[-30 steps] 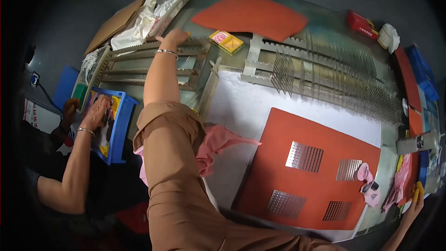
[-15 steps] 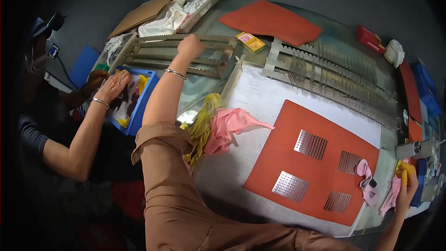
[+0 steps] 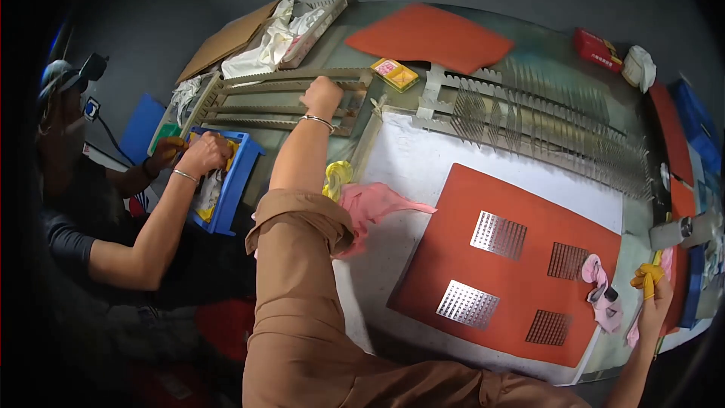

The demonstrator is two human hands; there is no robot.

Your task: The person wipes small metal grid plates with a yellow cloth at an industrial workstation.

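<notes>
My left hand (image 3: 322,97) is closed in a fist above the right part of a metal rack with notched bars (image 3: 260,91). What it holds, if anything, is hidden. At the right edge, my right hand (image 3: 654,292) is closed, with yellow finger covers (image 3: 647,278) on its fingertips and its grip unclear. A pink cloth with a dark spot (image 3: 603,298) lies to its left. On the orange mat (image 3: 423,287) lie several thin perforated metal plates, including a bright one (image 3: 498,235) and a darker one (image 3: 547,327).
A second notched rack (image 3: 430,94) holds several upright thin plates. Left of me, a co-worker's hands work over a blue bin (image 3: 238,189). Around the table are a pink rag (image 3: 370,211), a yellow box (image 3: 395,74), another orange sheet (image 3: 430,36) and a red box (image 3: 596,49).
My left hand has moved right and nearer over the rack. My right hand has shifted left, its fingers drawn together. The co-worker's hand has shifted over the blue bin.
</notes>
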